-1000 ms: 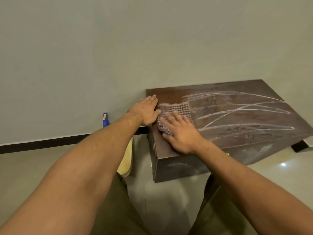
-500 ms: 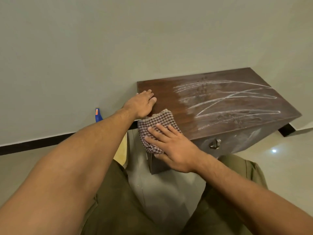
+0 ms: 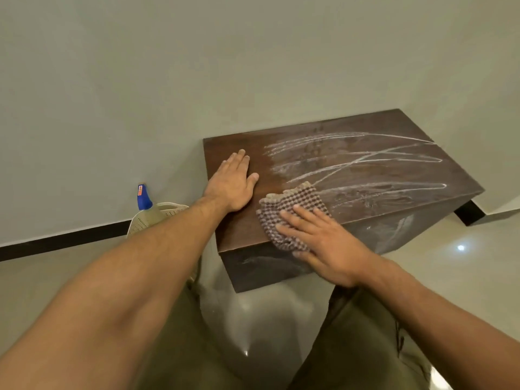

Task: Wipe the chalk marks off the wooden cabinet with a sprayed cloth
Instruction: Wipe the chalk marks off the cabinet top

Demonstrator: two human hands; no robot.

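Observation:
A dark wooden cabinet (image 3: 239, 229) stands against the wall, its top crossed by white chalk marks (image 3: 354, 161) over the middle and right. The left strip of the top looks free of chalk. My right hand (image 3: 323, 243) presses flat on a checked cloth (image 3: 292, 209) at the front edge of the top, fingers spread over it. My left hand (image 3: 233, 184) lies flat on the cabinet's left part, fingers together, holding nothing.
A spray bottle with a blue nozzle (image 3: 144, 198) sits in a cream perforated basket (image 3: 149, 218) on the floor left of the cabinet. The wall is close behind. Glossy floor tiles (image 3: 253, 319) lie below, my legs at the frame's bottom.
My right hand has slid the cloth from the front left corner to the right along the front edge, toward the chalk. The left hand stays planted on the left part.

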